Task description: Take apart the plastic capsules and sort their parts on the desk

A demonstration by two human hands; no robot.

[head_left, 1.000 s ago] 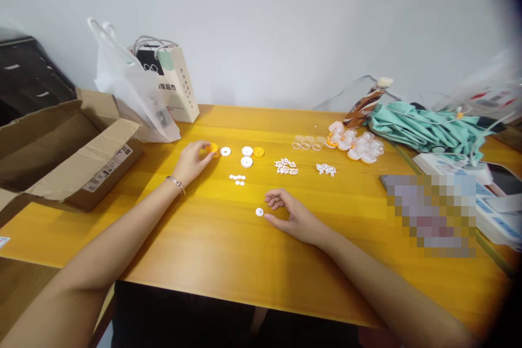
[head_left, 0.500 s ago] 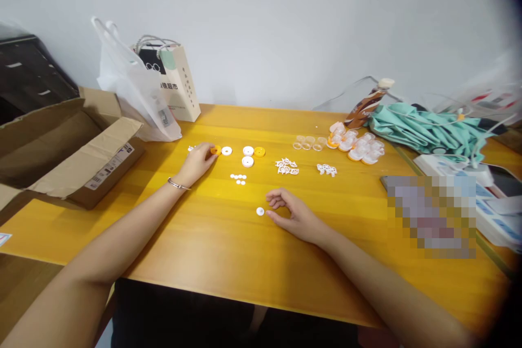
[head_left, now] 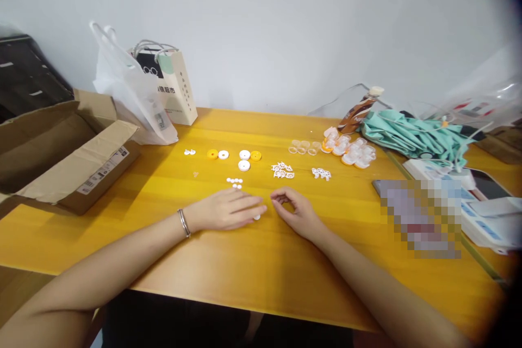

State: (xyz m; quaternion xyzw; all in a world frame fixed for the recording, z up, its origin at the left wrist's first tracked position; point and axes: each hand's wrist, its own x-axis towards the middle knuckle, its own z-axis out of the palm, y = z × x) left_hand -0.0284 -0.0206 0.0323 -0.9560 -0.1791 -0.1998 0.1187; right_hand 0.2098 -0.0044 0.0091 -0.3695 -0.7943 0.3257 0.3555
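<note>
My left hand (head_left: 228,210) is palm down low over the table, with its fingers stretched out to the right and its thumb hidden. Under its fingertips a small white disc (head_left: 256,217) shows in part. Just across from it, my right hand (head_left: 297,211) is curled, thumb and fingertips brought together, and nothing shows between them. Behind the left hand lie several small white discs (head_left: 234,180). Farther back are an orange ring (head_left: 212,154) beside a white ring (head_left: 223,155), and two white wheel-like discs (head_left: 243,165) with a yellow one (head_left: 255,156).
White openwork pieces (head_left: 282,171), clear cups (head_left: 303,147) and clear-and-orange pieces (head_left: 359,153) lie at the middle and right. A bottle (head_left: 359,111), a teal umbrella (head_left: 411,133) and a power strip (head_left: 481,215) stand right. A cardboard box (head_left: 73,174) and bags (head_left: 179,87) are left.
My left hand has left the orange ring and come right and nearer, over the small white disc. The fingers of my right hand have drawn in toward the thumb.
</note>
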